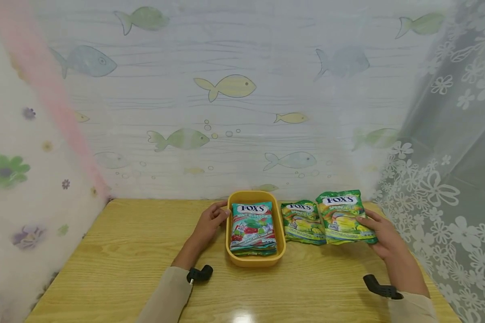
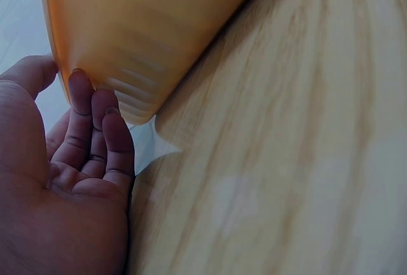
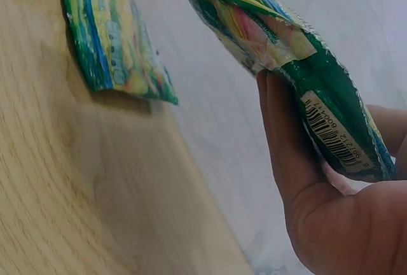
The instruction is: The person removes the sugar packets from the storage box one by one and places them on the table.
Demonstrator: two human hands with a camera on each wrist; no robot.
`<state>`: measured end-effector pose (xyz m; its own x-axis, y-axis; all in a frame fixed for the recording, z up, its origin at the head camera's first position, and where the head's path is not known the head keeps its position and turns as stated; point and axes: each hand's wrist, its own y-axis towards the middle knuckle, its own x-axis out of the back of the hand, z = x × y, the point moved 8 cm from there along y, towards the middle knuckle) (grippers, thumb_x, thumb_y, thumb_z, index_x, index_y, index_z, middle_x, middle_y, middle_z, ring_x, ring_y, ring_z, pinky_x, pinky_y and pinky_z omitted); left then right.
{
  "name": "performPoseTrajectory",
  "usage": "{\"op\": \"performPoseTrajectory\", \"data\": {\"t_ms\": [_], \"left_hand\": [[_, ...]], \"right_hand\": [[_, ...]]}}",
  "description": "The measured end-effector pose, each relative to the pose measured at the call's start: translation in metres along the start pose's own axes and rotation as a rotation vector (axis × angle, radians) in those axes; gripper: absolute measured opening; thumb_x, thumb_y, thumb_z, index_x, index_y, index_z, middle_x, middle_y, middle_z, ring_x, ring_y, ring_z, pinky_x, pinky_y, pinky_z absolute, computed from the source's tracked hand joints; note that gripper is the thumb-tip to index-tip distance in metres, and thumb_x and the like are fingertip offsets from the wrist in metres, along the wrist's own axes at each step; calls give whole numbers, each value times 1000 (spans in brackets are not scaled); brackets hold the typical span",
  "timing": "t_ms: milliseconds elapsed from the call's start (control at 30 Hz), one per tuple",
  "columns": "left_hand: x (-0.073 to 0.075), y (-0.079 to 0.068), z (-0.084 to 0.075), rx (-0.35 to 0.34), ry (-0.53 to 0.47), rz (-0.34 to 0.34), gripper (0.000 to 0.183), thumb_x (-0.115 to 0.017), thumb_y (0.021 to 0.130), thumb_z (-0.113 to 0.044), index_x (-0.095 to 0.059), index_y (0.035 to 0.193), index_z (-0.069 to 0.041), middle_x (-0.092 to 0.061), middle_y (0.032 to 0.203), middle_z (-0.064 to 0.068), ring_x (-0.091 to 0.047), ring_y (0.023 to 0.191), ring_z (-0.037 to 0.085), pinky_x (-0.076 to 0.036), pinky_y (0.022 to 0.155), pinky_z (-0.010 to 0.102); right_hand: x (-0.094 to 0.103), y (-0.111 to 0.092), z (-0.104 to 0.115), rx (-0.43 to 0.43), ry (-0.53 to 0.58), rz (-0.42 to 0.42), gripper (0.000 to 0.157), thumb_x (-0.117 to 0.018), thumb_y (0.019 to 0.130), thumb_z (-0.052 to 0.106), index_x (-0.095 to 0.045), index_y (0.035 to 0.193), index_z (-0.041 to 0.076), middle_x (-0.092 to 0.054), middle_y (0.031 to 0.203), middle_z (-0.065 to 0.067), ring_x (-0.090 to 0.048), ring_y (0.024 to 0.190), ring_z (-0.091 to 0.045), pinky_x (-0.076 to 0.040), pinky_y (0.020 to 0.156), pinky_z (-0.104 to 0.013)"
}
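A yellow plastic container (image 1: pixel 256 262) stands on the table, holding teal Fox's Mint Blossom candy bags (image 1: pixel 252 226) laid one on another. Beside its left wall is my left hand (image 1: pixel 211 222), with the thumb at the rim; the left wrist view shows loosely bent fingers (image 2: pixel 117 138) against the outer wall. My right hand (image 1: pixel 381 231) grips a green Fox's Spring Tea candy bag (image 1: pixel 342 217) by its right side, thumb in front. The right wrist view shows this bag tilted above the table. A second green candy bag (image 1: pixel 303 223) lies between it and the container.
The light wood table (image 1: pixel 137 264) runs back to a fish-printed curtain (image 1: pixel 242 112). Flower-printed sheets hang at both sides, the right one (image 1: pixel 436 193) close to my right hand. A black wrist mount (image 1: pixel 200 273) sits on each sleeve.
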<state>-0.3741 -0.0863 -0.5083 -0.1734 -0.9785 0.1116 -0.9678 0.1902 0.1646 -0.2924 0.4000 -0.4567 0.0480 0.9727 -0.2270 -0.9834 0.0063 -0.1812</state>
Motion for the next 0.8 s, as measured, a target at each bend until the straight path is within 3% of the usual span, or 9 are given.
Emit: {"op": "performPoseTrajectory", "data": {"t_ms": [133, 233, 367, 800], "left_hand": [[0, 1, 1, 1, 1, 0, 45, -66, 108, -26, -59, 149, -9, -72, 100, 15, -61, 94, 30, -50, 84, 32], [0, 1, 2, 3, 2, 2, 45, -67, 107, -26, -59, 149, -10, -72, 100, 14, -61, 94, 29, -50, 85, 31], [0, 2, 4, 7, 10, 4, 46, -67, 107, -27, -59, 150, -10, -73, 100, 13, -61, 95, 28, -50, 86, 32], [0, 3, 7, 9, 10, 0, 45, -65, 108, -25, -58, 150, -10, -72, 98, 11, -61, 94, 24, -50, 86, 30]], "right_hand": [[5, 2, -1, -8, 3, 9, 83, -49, 113, 12, 14, 167, 1, -71, 101, 12, -72, 94, -4, -60, 82, -23], [10, 3, -3, -18, 24, 0, 85, -47, 114, 14, 21, 165, 3, -69, 100, 14, -71, 95, -1, -58, 84, -21], [16, 3, -7, -29, 35, -18, 87, -47, 114, 17, 23, 164, 7, -68, 100, 16, -70, 95, 0, -57, 85, -20], [33, 8, -24, -78, -8, -106, 77, -42, 116, 26, 12, 168, 9, -68, 94, 20, -69, 91, 3, -58, 84, -20]]}}
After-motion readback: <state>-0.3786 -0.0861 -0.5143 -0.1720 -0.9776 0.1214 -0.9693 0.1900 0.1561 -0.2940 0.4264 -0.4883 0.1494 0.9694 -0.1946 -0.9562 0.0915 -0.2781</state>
